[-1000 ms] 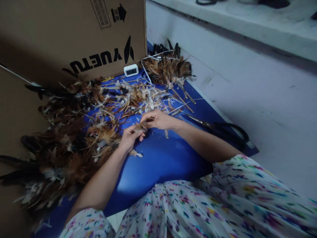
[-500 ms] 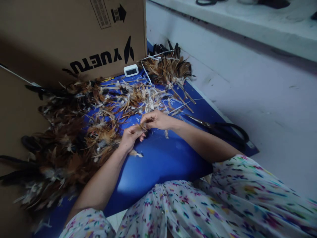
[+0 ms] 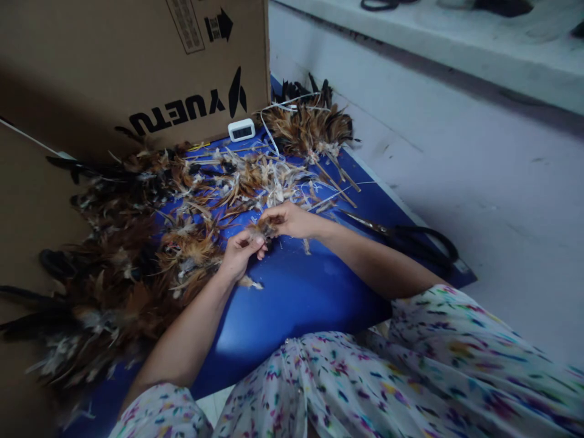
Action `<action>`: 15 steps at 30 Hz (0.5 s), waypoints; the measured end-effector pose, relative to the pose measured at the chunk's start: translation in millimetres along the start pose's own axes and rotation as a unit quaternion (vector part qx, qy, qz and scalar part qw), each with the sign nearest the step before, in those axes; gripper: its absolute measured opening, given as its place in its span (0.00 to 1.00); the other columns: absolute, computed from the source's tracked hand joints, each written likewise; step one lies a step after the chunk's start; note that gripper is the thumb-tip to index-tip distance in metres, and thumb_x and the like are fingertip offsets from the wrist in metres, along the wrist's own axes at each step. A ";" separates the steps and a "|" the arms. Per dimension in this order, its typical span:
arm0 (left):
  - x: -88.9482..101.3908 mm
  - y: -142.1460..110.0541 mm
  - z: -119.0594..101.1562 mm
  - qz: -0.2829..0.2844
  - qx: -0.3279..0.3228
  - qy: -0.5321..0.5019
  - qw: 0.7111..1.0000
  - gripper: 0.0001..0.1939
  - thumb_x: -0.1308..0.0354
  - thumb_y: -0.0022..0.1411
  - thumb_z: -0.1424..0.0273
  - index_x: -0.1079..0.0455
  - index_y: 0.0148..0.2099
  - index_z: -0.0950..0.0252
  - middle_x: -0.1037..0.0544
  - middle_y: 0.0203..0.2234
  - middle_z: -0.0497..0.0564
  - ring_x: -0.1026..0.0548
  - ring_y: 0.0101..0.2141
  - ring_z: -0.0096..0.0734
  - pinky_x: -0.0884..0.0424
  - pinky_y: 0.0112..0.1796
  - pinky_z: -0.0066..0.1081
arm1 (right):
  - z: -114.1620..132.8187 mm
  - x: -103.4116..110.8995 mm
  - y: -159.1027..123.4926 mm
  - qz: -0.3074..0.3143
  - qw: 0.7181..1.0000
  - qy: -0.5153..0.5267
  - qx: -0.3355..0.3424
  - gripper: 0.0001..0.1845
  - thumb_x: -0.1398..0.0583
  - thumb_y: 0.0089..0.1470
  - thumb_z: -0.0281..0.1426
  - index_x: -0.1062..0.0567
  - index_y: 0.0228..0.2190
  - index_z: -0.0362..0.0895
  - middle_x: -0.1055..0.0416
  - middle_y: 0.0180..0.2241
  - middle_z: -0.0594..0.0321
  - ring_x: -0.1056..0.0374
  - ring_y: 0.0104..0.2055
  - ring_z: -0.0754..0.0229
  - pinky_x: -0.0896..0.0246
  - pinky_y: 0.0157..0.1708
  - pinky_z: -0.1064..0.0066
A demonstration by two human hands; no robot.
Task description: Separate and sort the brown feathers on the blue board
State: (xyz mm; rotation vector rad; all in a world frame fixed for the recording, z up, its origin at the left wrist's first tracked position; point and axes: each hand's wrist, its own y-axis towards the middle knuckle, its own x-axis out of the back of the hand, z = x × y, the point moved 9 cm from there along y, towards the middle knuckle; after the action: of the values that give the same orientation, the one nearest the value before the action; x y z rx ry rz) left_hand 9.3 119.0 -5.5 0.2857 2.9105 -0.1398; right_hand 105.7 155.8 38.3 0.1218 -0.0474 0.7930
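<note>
1. The left hand (image 3: 241,250) and right hand (image 3: 288,220) both grip one feather tuft (image 3: 261,229) above the blue surface (image 3: 296,286).
2. Scissors (image 3: 387,232) lie right of the grip, a brown feather heap (image 3: 125,267) left.
3. Beyond it stand a digital clock (image 3: 241,130) and cardboard box (image 3: 137,73).

Pale, scuffed wall (image 3: 479,182) w/ white ledge (image 3: 456,36) above blue tabletop (image 3: 292,304); dim, bluish light.

So the little feather tuft (image 3: 261,229) has been opened up a bit: more brown-grey fluff is exposed between the left hand (image 3: 239,253) and right hand (image 3: 291,220) than half a second ago, when it was mostly covered by fingers. The left thumb's been lowered slightly too.
</note>
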 end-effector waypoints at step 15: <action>3.7 -0.1 -5.3 -0.055 0.005 -0.078 0.995 0.16 0.31 0.46 0.63 0.33 0.27 0.66 0.27 0.18 0.45 0.32 0.17 0.20 0.36 0.19 0.22 | 21.5 89.5 -16.5 -0.269 0.874 -0.404 0.025 0.10 0.44 0.51 0.24 0.23 0.34 0.40 0.28 0.34 0.57 0.34 0.35 0.60 0.41 0.39 0.67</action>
State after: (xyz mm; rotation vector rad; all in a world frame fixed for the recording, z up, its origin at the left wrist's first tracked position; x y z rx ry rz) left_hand 4.6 120.2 -1.2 0.1104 2.7716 -0.1848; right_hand 180.2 204.9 66.1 0.4910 -0.7583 0.1367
